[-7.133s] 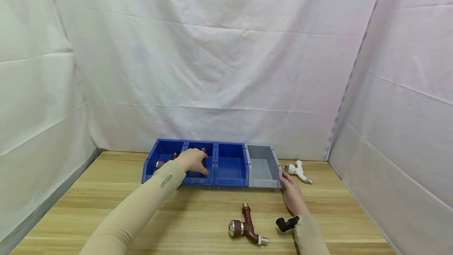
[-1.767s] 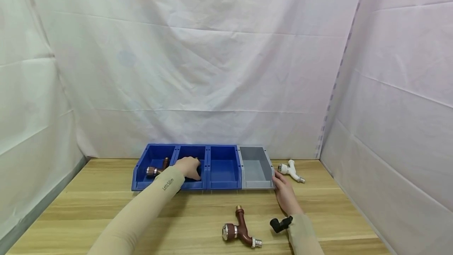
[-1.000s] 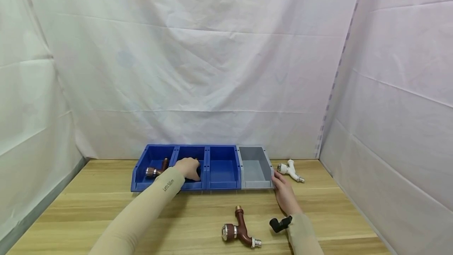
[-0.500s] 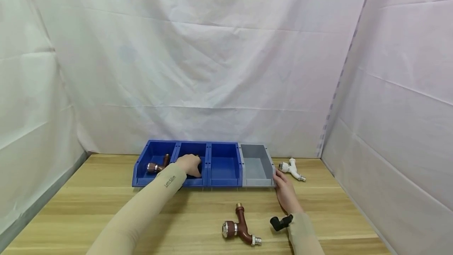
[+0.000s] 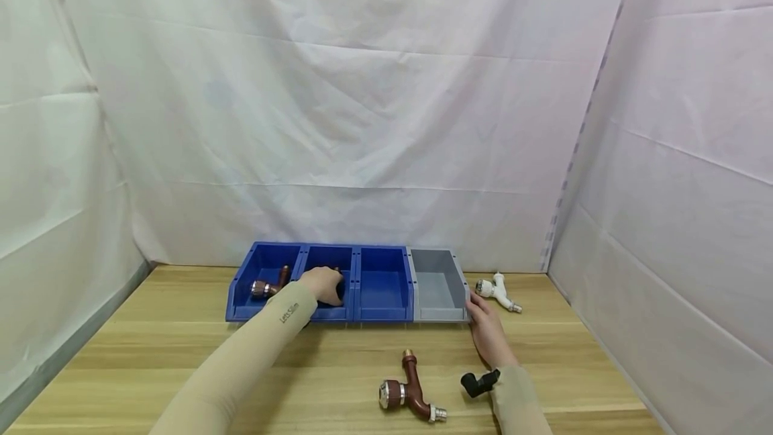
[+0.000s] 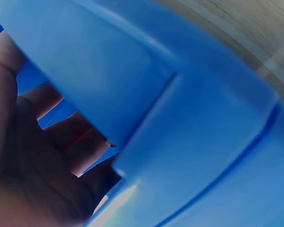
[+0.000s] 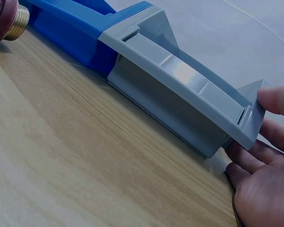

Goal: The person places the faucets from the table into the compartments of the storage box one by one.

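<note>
In the head view my left hand (image 5: 323, 285) is down inside the second blue bin (image 5: 332, 314) from the left. The tip of a brown faucet (image 5: 337, 270) shows just behind it. In the left wrist view, the blue front wall (image 6: 99, 71) covers the fingertips; whether they hold the faucet I cannot tell. My right hand (image 5: 488, 331) grips the front right corner of the grey bin (image 5: 441, 315), thumb on the side edge and fingers under the rim in the right wrist view. Another brown faucet (image 5: 261, 289) lies in the leftmost blue bin (image 5: 241, 315).
A third blue bin (image 5: 382, 314) joins the row beside the grey one. On the wooden table (image 5: 338, 381), a brown faucet (image 5: 413, 391) lies in front of the bins, and a white faucet (image 5: 498, 292) lies to their right. White sheeting (image 5: 386, 119) hangs behind.
Since the earliest frame my left hand has sunk deeper into the second blue bin, uncovering more of the leftmost bin's faucet. Over the last two seconds both hands have stayed in place.
</note>
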{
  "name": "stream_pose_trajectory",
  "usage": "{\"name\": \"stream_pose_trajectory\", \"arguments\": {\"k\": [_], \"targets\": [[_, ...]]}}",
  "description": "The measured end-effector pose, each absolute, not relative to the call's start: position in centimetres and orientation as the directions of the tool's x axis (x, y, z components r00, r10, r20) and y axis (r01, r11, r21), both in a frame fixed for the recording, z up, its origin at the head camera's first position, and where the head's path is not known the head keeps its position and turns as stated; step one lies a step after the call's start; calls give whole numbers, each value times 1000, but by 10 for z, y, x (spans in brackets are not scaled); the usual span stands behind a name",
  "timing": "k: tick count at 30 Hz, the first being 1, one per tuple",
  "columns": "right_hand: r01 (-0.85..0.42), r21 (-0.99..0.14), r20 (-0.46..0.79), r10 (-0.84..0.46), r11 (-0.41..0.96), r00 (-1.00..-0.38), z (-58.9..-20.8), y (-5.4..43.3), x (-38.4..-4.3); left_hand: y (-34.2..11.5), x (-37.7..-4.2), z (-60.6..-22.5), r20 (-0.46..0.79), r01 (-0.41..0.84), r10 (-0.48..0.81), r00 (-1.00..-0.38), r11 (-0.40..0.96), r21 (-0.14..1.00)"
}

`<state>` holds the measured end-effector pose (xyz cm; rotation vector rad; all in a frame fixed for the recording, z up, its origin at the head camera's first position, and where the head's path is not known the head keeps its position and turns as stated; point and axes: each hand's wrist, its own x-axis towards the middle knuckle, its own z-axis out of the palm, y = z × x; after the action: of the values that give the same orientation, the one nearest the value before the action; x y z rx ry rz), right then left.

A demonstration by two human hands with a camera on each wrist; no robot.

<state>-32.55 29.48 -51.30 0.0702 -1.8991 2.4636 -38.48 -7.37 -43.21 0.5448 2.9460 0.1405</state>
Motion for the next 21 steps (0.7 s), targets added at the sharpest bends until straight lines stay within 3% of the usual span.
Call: {"name": "stream_pose_trajectory", "arguments": {"k": [11,21], "targets": [[-57,-967,66,-29,-250,-997,-511,291,-328,-80,-381,-420,-119,346,363,-924,928,140],[-57,-972,63,-18,-229,-998,-511,293,-335,-85,-374,-403,-32,437,446,-895,887,151]]}}
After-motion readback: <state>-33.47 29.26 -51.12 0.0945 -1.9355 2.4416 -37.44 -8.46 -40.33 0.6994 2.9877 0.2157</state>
